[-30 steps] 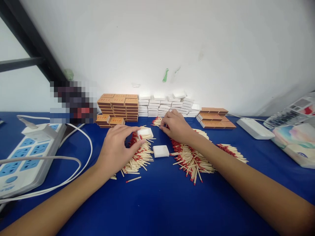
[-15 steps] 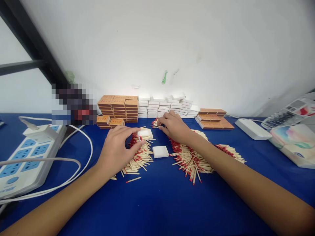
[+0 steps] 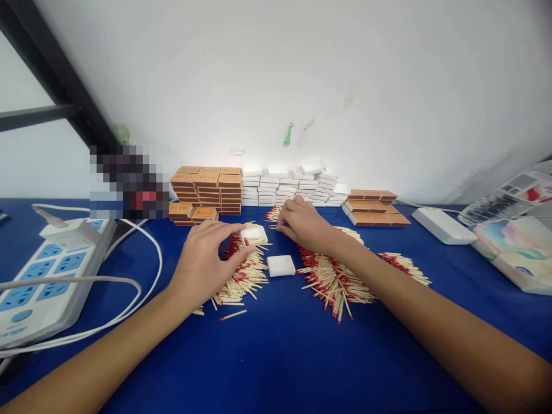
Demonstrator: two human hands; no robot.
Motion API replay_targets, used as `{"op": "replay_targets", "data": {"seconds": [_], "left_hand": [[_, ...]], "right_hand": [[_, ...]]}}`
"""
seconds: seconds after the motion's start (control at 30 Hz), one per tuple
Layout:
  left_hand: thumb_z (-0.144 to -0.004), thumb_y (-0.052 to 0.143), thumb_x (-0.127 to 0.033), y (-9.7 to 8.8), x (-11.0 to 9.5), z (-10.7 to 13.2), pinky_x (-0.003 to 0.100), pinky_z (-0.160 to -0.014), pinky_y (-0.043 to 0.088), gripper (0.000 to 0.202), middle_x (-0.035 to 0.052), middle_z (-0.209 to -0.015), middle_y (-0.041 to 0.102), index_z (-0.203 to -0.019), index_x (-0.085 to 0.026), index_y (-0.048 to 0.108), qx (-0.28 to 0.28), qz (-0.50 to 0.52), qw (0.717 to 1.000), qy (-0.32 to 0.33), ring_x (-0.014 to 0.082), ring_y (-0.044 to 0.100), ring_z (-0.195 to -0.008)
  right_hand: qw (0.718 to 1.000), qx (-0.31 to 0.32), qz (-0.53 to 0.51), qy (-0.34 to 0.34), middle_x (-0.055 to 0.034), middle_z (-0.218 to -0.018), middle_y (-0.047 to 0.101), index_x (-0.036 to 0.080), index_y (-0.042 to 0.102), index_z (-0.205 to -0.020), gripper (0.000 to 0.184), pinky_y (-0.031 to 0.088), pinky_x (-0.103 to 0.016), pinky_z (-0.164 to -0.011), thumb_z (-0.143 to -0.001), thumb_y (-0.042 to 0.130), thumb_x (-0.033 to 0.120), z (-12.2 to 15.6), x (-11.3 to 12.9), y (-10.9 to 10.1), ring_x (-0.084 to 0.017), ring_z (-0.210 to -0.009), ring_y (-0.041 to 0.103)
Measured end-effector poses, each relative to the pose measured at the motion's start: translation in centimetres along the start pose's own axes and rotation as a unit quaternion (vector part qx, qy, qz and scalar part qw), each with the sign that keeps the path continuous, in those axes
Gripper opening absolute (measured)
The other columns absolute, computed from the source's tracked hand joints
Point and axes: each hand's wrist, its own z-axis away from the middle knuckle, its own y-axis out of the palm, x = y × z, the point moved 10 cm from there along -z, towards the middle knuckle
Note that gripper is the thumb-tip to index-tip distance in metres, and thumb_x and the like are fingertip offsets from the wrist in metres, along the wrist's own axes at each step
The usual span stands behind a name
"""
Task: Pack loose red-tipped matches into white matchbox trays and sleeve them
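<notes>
My left hand [image 3: 202,261] pinches a small white matchbox tray [image 3: 254,234] with a few matches in it, held over a heap of red-tipped matches [image 3: 241,273] on the blue table [image 3: 276,351]. My right hand [image 3: 305,224] is curled, fingers closed on matches at the far end of a second, larger match pile [image 3: 336,279]. A second white tray [image 3: 280,265] lies upside down between the two piles.
Stacks of orange matchboxes [image 3: 207,187], white inner trays [image 3: 284,187] and more orange boxes [image 3: 375,208] line the wall. A power strip [image 3: 43,276] with white cables lies at left. A white device [image 3: 443,225] and plastic packets [image 3: 517,247] sit at right.
My right hand has edged slightly left over the far matches, toward the tray. My left hand and its tray have stayed put.
</notes>
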Motion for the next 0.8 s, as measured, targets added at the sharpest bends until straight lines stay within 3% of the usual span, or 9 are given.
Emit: {"op": "replay_targets", "data": {"seconds": [0.17, 0.57, 0.8], "left_hand": [[-0.09, 0.08, -0.041, 0.17, 0.15, 0.01, 0.045, -0.098, 0.053, 0.032, 0.0064, -0.105, 0.081, -0.116, -0.024, 0.077, 0.006, -0.003, 1.0, -0.007, 0.0292, 0.071, -0.103], [-0.088, 0.083, -0.04, 0.1, 0.14, 0.15, 0.044, -0.095, 0.052, 0.035, 0.0068, -0.104, 0.08, -0.117, -0.021, 0.077, 0.004, -0.001, 1.0, -0.003, 0.029, 0.071, -0.103], [-0.089, 0.082, -0.04, 0.34, 0.2, 0.0, 0.044, -0.096, 0.052, 0.035, 0.0066, -0.105, 0.081, -0.117, -0.021, 0.077, 0.01, 0.0, 1.0, -0.008, 0.0286, 0.071, -0.102]], "right_hand": [[0.999, -0.002, 0.037, -0.017, -0.0171, -0.112, 0.066, 0.015, 0.071, -0.099, 0.021, 0.037, -0.039, -0.086, -0.105, 0.055, 0.028, 0.08, 0.82, -0.08, -0.031, -0.106, 0.05], [0.998, -0.009, 0.059, -0.001, -0.016, -0.116, 0.066, 0.015, 0.07, -0.11, 0.018, 0.033, -0.04, -0.086, -0.105, 0.059, 0.028, 0.16, 0.09, -0.11, -0.032, -0.111, 0.05], [0.999, 0.008, 0.053, -0.009, -0.0166, -0.111, 0.066, 0.014, 0.07, -0.101, 0.02, 0.034, -0.04, -0.084, -0.105, 0.052, 0.02, 0.14, 0.2, 0.24, -0.032, -0.107, 0.05]]}}
